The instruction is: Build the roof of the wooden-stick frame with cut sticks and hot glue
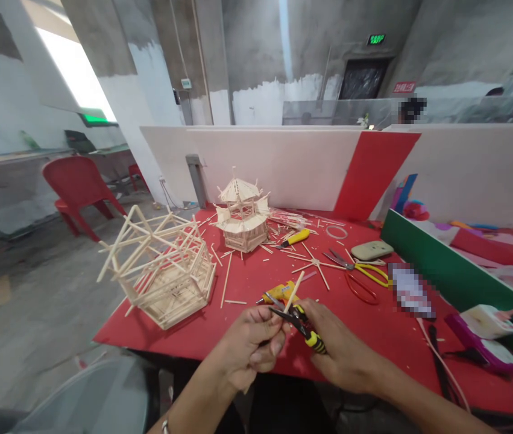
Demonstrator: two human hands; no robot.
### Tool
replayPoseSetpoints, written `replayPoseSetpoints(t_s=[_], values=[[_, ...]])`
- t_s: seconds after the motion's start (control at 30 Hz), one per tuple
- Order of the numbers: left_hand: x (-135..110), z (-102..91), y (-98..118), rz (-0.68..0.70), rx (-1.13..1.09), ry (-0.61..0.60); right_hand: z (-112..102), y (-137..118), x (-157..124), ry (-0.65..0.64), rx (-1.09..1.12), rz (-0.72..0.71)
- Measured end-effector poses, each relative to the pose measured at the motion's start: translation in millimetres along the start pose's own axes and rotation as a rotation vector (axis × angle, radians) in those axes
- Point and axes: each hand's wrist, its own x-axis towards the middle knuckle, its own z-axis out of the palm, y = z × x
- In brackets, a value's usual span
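The roofed pale-wood pavilion (243, 224) looks complete, the open stick frame (175, 287) left of it unfinished; my left hand (256, 340) pinches a wooden stick (295, 292), my right hand (340, 346) black-and-yellow pliers (300, 326).

The left hand (254, 343) pinches a wooden stick (295, 290); the right hand (340, 349) grips yellow-black pliers (314, 342)

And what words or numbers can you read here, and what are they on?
"EXIT", a bit blurred, on the green lit sign; the other characters there are too small.
Red wall sign: too blurred to read.
Whitish pixelated item: can't be read.
Pliers: no text I can make out.
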Motion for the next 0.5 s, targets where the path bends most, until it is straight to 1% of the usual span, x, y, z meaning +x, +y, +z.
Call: replayPoseSetpoints(t_s=[0.07,0.13,0.2,0.27,0.33,0.4,0.43,0.47,0.5], values=[[2.6,1.4,-3.6,0.013,0.003,0.006,-0.5,-1.9,-0.7,-0.015,0.006,0.028],[5.5,2.9,-6.8,0.047,0.031,0.041,-3.4,-4.3,-0.5,-0.026,0.025,0.055],[7.5,2.8,-7.6,0.102,0.081,0.104,-9.1,-3.7,-2.2,-0.015,0.012,0.081],[8.0,-1.0,-4.7,0.205,0.166,0.202,-16.3,3.9,-9.5,0.0,-0.044,0.14],[6.9,-9.2,1.3,0.341,0.327,0.348,-22.4,20.5,-24.9,0.018,-0.145,0.279],[5.3,-19.6,7.9,0.465,0.568,0.504,-25.2,44.0,-46.7,0.051,-0.313,0.48],[4.7,-24.4,10.5,0.517,0.698,0.56,-25.5,56.2,-57.9,0.053,-0.422,0.579],[4.3,-28.4,12.6,0.561,0.824,0.591,-25.6,67.1,-67.8,0.041,-0.523,0.656],[4.1,-31.0,13.9,0.601,0.944,0.601,-26.0,75.1,-75.3,0.034,-0.601,0.694]])
